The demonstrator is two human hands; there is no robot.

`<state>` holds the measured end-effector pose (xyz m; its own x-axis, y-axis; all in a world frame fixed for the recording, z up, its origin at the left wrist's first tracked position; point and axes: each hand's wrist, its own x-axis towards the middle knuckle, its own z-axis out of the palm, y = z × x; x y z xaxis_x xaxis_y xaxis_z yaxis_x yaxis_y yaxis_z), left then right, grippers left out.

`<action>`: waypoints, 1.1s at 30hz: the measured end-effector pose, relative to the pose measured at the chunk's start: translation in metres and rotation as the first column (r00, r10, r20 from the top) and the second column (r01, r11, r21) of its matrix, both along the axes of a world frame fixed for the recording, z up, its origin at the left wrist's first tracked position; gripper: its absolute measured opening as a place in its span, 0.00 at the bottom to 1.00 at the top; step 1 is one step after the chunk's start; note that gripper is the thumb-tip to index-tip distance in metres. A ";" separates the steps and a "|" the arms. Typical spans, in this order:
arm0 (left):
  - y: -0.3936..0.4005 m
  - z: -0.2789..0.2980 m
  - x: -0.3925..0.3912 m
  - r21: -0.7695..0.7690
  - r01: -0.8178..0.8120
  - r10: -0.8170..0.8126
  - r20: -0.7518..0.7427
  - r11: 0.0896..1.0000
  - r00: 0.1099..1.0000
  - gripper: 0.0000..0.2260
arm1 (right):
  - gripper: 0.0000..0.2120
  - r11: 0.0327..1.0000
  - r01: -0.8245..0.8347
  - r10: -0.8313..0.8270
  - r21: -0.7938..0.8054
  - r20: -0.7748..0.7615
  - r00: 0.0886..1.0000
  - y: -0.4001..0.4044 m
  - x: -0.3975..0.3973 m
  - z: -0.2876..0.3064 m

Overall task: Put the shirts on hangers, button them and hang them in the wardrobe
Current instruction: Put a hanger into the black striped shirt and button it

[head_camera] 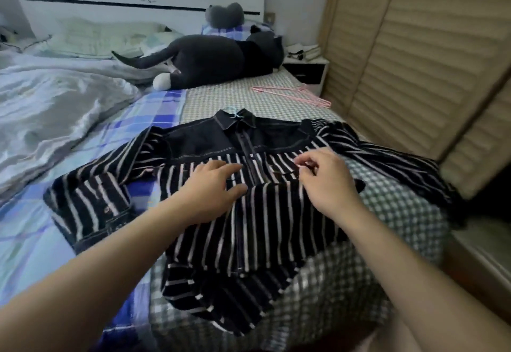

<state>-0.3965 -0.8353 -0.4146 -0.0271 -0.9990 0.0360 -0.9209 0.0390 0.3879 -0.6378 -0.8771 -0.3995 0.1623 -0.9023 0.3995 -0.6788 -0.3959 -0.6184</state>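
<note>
left hand (210,185) flat on shirt (249,213), right hand (326,180) pinching placket

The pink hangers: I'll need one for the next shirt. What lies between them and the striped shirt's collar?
In the head view, only bare checked bedsheet lies between the pink hangers and the striped shirt; nothing rests on it.
</note>
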 end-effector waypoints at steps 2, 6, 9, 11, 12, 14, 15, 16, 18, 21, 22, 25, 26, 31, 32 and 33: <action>-0.017 -0.015 -0.019 0.140 0.036 -0.027 -0.062 0.990 0.998 0.33 | 0.10 0.988 0.153 -0.152 0.031 -0.045 0.987 -0.012 -0.049 -0.010; -0.021 -0.068 -0.042 0.379 0.043 -0.076 0.072 0.924 0.995 0.36 | 0.18 0.844 0.504 -0.451 0.186 -0.264 0.853 -0.028 -0.160 -0.043; -0.017 -0.082 -0.050 0.340 0.018 -0.081 0.173 0.940 0.982 0.31 | 0.29 0.723 0.639 -0.549 0.263 -0.343 0.762 -0.037 -0.218 -0.059; -0.019 -0.078 -0.044 0.359 0.040 -0.093 0.131 0.932 0.987 0.32 | 0.34 0.692 0.664 -0.569 0.284 -0.352 0.743 -0.052 -0.240 -0.066; -0.020 -0.076 -0.041 0.368 0.055 -0.104 0.114 0.928 0.988 0.34 | 0.36 0.682 0.658 -0.559 0.321 -0.351 0.751 -0.060 -0.246 -0.068; -0.019 -0.073 -0.038 0.367 0.084 -0.124 0.088 0.926 0.988 0.37 | 0.34 0.682 0.638 -0.511 0.357 -0.392 0.765 -0.074 -0.253 -0.077; -0.019 -0.073 -0.038 0.370 0.093 -0.129 0.074 0.924 0.989 0.37 | 0.30 0.692 0.638 -0.490 0.339 -0.429 0.759 -0.077 -0.255 -0.083; -0.018 -0.074 -0.038 0.369 0.098 -0.131 0.066 0.924 0.989 0.35 | 0.25 0.700 0.646 -0.486 0.305 -0.460 0.743 -0.077 -0.254 -0.088; -0.016 -0.077 -0.037 0.308 0.109 -0.131 0.050 0.945 0.990 0.32 | 0.21 0.711 0.668 -0.518 0.219 -0.479 0.708 -0.071 -0.248 -0.088; -0.001 -0.079 -0.036 0.056 0.197 -0.196 -0.019 0.979 0.980 0.26 | 0.19 0.726 0.682 -0.584 0.082 -0.450 0.675 -0.064 -0.240 -0.071; 0.007 -0.075 -0.039 -0.049 0.275 -0.277 -0.045 0.960 0.960 0.23 | 0.19 0.736 0.676 -0.600 0.034 -0.430 0.674 -0.062 -0.236 -0.059; 0.034 -0.040 -0.066 -0.141 0.510 -0.524 -0.096 0.849 0.846 0.15 | 0.20 0.777 0.614 -0.616 -0.140 -0.376 0.692 -0.066 -0.214 -0.011; 0.044 -0.022 -0.075 -0.074 0.561 -0.565 -0.125 0.825 0.815 0.12 | 0.20 0.799 0.567 -0.599 -0.201 -0.352 0.720 -0.070 -0.202 0.009; 0.074 0.040 -0.058 0.292 0.458 -0.346 -0.364 0.840 0.865 0.08 | 0.22 0.830 0.175 -0.343 -0.530 -0.236 0.909 -0.071 -0.098 0.101; 0.077 0.047 -0.048 0.235 0.348 -0.217 -0.448 0.908 0.867 0.07 | 0.21 0.800 0.082 -0.283 -0.594 -0.253 0.925 -0.061 -0.072 0.108; 0.078 0.050 -0.036 0.171 0.174 -0.044 -0.578 0.970 0.815 0.06 | 0.21 0.765 -0.033 -0.219 -0.643 -0.308 0.926 -0.050 -0.048 0.107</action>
<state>-0.4322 -0.7569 -0.3650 -0.1759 -0.9762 -0.1269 -0.5291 -0.0150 0.8484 -0.6855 -0.9269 -0.2924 0.3304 -0.4844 0.8100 -0.8483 -0.5286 0.0298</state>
